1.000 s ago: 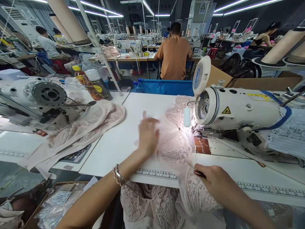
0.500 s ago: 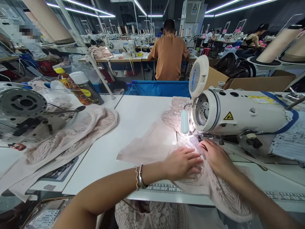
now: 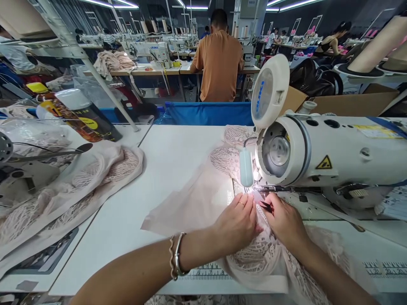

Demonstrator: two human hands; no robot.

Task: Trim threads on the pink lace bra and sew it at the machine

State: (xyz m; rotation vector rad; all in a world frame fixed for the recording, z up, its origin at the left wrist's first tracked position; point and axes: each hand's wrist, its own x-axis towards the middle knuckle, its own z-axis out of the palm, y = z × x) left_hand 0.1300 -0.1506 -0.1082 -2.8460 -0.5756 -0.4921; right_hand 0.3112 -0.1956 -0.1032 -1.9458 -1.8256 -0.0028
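Pale pink lace fabric lies under the sewing machine and hangs over the table's front edge. My left hand, with a ring on one finger, presses on the fabric just below the lit needle area, its fingers together and their tips on the cloth. My right hand is closed around small dark snips, whose blades point left toward the left fingertips. A small lamp shines on this spot. The needle itself is hard to make out.
More lace pieces lie on the left beside another machine. Behind them lean a spray can and a yellow-capped bottle. A blue cloth bin is beyond the table, and a person in a brown shirt sits further back.
The view has moved closer to the machine. My left hand has gone up to the needle area with its fingers drawn together. The snips in my right hand now show clearly, and the front fabric is more bunched.
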